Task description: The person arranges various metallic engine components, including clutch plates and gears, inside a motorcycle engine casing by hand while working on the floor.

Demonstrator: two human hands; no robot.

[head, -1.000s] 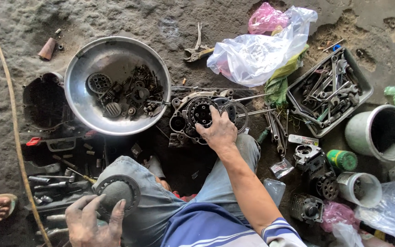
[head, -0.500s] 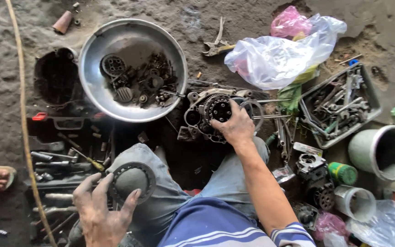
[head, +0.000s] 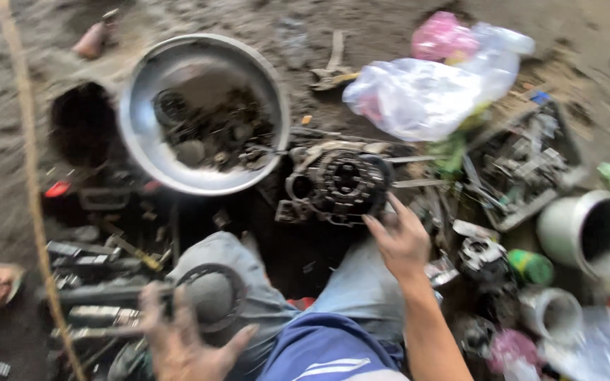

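Head view, blurred with motion. Person seated on a dirt floor (head: pixel 8 162), knees in grey trousers. Right hand (head: pixel 400 240) is loosely open, fingers spread and slightly bent, holding nothing; its fingertips lie just beside the lower right edge of one engine clutch assembly (head: pixel 340 183), a round toothed pack set in a grey casing; contact cannot be judged through the blur. The assembly sits on the floor just ahead of the knees, near the middle of the view. Left hand (head: pixel 178 339), at the bottom edge, is partly closed, fingers curled round the lower rim of one dark ring-shaped clutch plate (head: pixel 210 296) resting on the left knee. One large steel bowl (head: pixel 142 106) stands left of the assembly, touching or nearly so, with a heap of small dark parts inside, too smeared to count. One dark round pot (head: pixel 82 127) lies at the bowl's left. One clear plastic bag (head: pixel 418 99) with one pink bag (head: pixel 443 35) behind it sits toward the upper right. One tray of tools (head: pixel 531 169) lies right of the assembly. Two pale cylindrical containers (head: pixel 591 229) near the right edge, one small green can (head: pixel 531 267) between them. A thin cord (head: pixel 33 190) runs down the left side
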